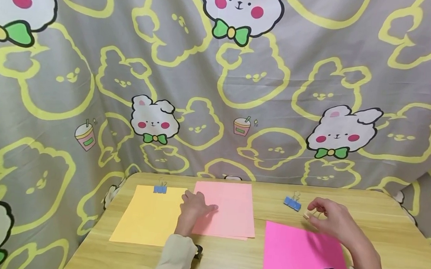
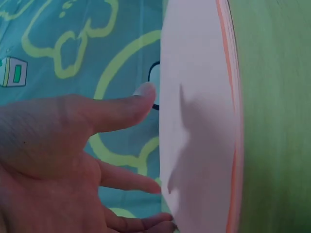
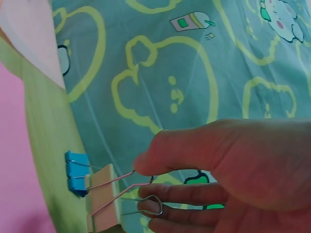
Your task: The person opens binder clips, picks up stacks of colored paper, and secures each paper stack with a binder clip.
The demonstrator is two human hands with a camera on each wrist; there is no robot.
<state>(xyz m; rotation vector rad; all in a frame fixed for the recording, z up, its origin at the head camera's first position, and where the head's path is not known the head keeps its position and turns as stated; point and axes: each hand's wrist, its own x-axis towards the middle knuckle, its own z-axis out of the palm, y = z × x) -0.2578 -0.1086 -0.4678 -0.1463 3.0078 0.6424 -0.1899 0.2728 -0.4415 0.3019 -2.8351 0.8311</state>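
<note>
My right hand (image 1: 331, 219) pinches a pale yellow binder clip (image 3: 104, 196) by its wire handles, thumb on one side and fingers on the other. It is above the far edge of a bright pink paper sheet (image 1: 286, 256). My left hand (image 1: 194, 208) has its fingers spread, with the thumb apart, over the left side of a light pink paper stack (image 1: 234, 194). In the left wrist view, the fingertips reach the edge of that stack, and a hand shadow falls across it.
Yellow-orange paper (image 1: 149, 217) lies at the left with a blue binder clip (image 1: 160, 189) at its far edge. A second blue binder clip (image 1: 292, 203) lies on the wooden table (image 1: 388, 234) left of my right hand. A patterned curtain (image 1: 266, 154) hangs behind the table.
</note>
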